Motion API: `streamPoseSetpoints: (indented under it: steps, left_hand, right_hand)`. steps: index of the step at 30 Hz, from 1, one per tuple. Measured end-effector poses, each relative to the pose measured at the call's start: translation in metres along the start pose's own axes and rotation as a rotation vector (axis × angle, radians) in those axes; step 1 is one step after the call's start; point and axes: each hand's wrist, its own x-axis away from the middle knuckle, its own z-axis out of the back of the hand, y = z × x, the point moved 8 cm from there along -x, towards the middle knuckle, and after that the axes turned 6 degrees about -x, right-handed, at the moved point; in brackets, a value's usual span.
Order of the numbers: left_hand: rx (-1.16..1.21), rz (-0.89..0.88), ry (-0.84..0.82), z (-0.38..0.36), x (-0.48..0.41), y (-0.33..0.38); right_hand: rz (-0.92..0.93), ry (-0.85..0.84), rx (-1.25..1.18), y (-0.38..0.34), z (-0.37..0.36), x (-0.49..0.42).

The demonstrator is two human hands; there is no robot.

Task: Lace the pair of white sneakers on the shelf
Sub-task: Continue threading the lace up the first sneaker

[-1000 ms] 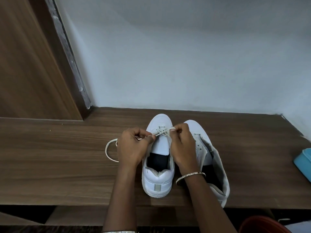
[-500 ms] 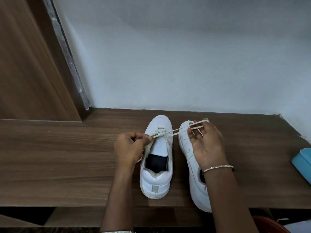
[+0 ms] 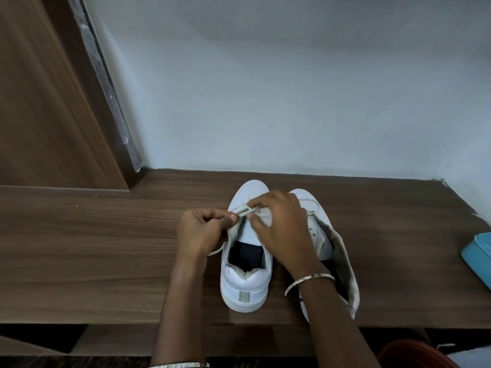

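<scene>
Hands: left hand (image 3: 200,231) and right hand (image 3: 283,229) each pinch thin white lace (image 3: 243,211).
Done, seemingly: front eyelets of upright white sneaker (image 3: 245,286).
Remaining: upper eyelets; tipped white sneaker (image 3: 344,264) beside it.

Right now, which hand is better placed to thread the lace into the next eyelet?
Probably the right hand: its fingers pinch the lace directly over the sneaker's tongue, whereas the left hand pinches it at the sneaker's left edge.

Soft, dim, diffuse light leaves a broad faint shadow high on the pale wall (image 3: 292,27) and deep shade below the front edge of the shelf (image 3: 79,261), while the right hand (image 3: 281,229) is slightly motion-blurred and wide-angle distortion bends the back edge.
</scene>
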Motion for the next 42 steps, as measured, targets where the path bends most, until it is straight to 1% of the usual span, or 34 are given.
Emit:
streamPoseSetpoints:
  steps: [1,3,6,9,11,13,15,17,18,19,21,23,25,27,29,31,34,39,41,42]
  left_hand:
    - [0.004,-0.008,-0.007,0.001,0.000,0.000]
    - [0.013,-0.018,-0.026,0.001,0.000,0.000]
    - [0.036,-0.013,-0.026,0.000,0.001,0.000]
    - [0.046,0.003,0.003,0.001,0.001,-0.001]
    - [0.053,0.017,0.016,0.003,0.001,-0.003]
    - [0.053,0.020,0.018,0.003,0.001,-0.003]
    - [0.052,0.012,0.021,0.003,0.001,-0.002]
    - [0.057,0.012,0.027,0.002,0.002,-0.002]
    - [0.059,0.013,0.027,0.002,0.002,-0.002]
    - [0.061,0.012,0.025,0.002,0.002,-0.002]
    - [0.067,0.011,0.020,0.001,0.002,-0.002]
    - [0.073,0.009,0.010,0.000,0.002,-0.002]
    - [0.083,0.000,-0.007,0.000,0.002,-0.001]
    - [0.111,-0.019,-0.046,0.000,0.002,-0.001]
    - [0.126,-0.031,-0.079,0.000,0.002,-0.002]
    - [0.134,-0.023,-0.093,0.001,0.000,-0.004]
    - [0.120,-0.032,-0.100,0.002,-0.003,-0.005]
    - [0.112,-0.057,-0.098,0.003,-0.001,-0.001]
    - [0.095,-0.076,-0.085,0.004,-0.001,0.001]
    - [0.085,-0.083,-0.074,0.005,-0.001,0.002]
  right_hand:
    - [0.024,-0.032,0.091,-0.004,-0.010,0.001]
    - [0.027,-0.034,0.188,-0.007,-0.018,0.002]
    - [0.017,0.057,0.231,-0.010,-0.014,0.003]
    - [-0.010,0.125,0.182,-0.006,-0.005,0.004]
    - [-0.054,0.244,0.068,0.003,0.016,0.003]
    - [-0.122,0.402,-0.039,0.024,0.046,0.003]
    - [-0.283,0.522,-0.113,0.055,0.072,0.006]
    - [-0.449,0.587,-0.153,0.083,0.088,0.015]
    - [-0.488,0.607,-0.163,0.090,0.093,0.018]
    - [-0.484,0.613,-0.167,0.091,0.095,0.019]
    - [-0.364,0.547,-0.162,0.076,0.090,0.011]
    - [-0.199,0.379,-0.146,0.045,0.070,0.001]
    - [-0.080,0.192,-0.138,0.017,0.040,-0.004]
    - [-0.033,0.043,-0.063,-0.001,0.012,-0.003]
    - [-0.051,-0.050,0.102,-0.007,-0.007,0.000]
    - [-0.074,-0.040,0.146,-0.007,-0.013,0.002]
    - [-0.103,0.024,0.069,-0.003,-0.013,0.003]
    - [-0.112,-0.010,0.074,0.003,-0.020,0.002]
    - [-0.117,0.028,0.028,0.006,-0.018,0.003]
    - [-0.128,0.080,-0.022,0.007,-0.013,0.003]
